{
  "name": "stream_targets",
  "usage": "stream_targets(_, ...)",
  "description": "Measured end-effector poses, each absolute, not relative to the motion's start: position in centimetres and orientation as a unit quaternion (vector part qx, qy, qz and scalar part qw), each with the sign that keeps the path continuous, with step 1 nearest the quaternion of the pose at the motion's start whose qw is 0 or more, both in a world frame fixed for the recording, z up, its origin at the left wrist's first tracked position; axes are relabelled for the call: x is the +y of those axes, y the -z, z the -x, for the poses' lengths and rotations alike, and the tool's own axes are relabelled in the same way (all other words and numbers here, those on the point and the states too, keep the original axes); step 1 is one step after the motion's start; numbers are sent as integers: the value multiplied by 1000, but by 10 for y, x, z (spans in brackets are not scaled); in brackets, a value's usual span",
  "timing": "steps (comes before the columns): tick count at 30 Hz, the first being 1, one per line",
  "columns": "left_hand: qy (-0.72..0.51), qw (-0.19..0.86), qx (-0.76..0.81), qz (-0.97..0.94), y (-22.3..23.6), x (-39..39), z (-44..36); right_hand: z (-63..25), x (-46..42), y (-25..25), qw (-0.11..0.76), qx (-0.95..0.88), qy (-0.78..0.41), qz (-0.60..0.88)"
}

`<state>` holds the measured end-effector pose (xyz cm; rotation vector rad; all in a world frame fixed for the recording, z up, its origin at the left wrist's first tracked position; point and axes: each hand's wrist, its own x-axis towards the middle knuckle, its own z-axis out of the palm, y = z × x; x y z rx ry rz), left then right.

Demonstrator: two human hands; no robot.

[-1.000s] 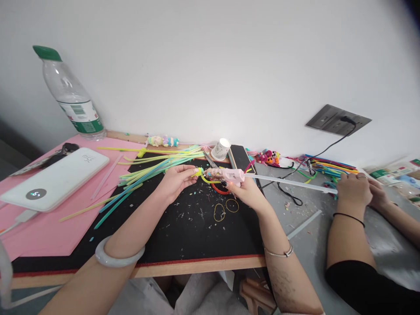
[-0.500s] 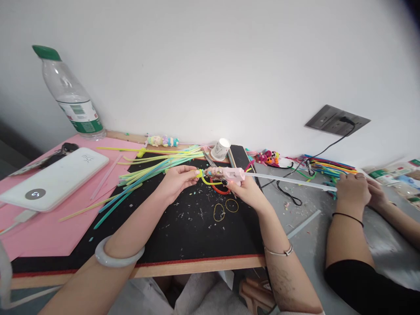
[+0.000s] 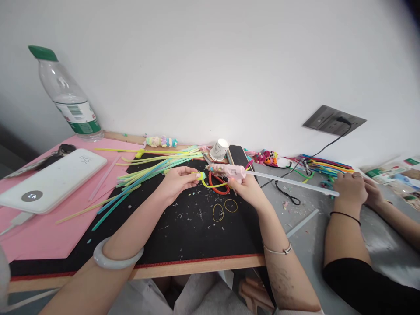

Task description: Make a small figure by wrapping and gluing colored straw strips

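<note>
Between the thumb and fingers of my left hand is a small yellow-green pipe-cleaner piece, a yellow strand curving from it toward the right. My right hand grips a pink hot glue gun, its nozzle pointing left, slightly above and apart from the piece. A long translucent glue stick juts from the gun's back. Behind the gun, red-handled scissors lie partly covered. Two thin rubber bands rest on the black mat below my hands.
Yellow, green and blue pipe cleaners spread across the mat's left. A white power bank lies on pink paper, with a plastic bottle behind. A paper cup stands at the back beside a phone. A co-worker's hands work at the right.
The glue gun's nozzle has lifted up and away from the yellow-green piece, opening a gap between them. My left hand stays nearly in place.
</note>
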<state>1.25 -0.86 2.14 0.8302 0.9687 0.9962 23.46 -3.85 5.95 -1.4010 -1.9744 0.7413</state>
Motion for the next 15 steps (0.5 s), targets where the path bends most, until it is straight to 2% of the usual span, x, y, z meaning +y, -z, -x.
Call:
stream_targets(9,-447,690,436,-365,-23,-9,-11,-277,-37,-61,360,-643,-67,673)
stream_targets(11,-446,691,435,-367,-24,-9,-11,-293,-36,-62,343,-590,-26,730)
stream_targets(15,-445,694,435,-363,-25,-9,-11,-326,-38,-58,251,-510,16,823)
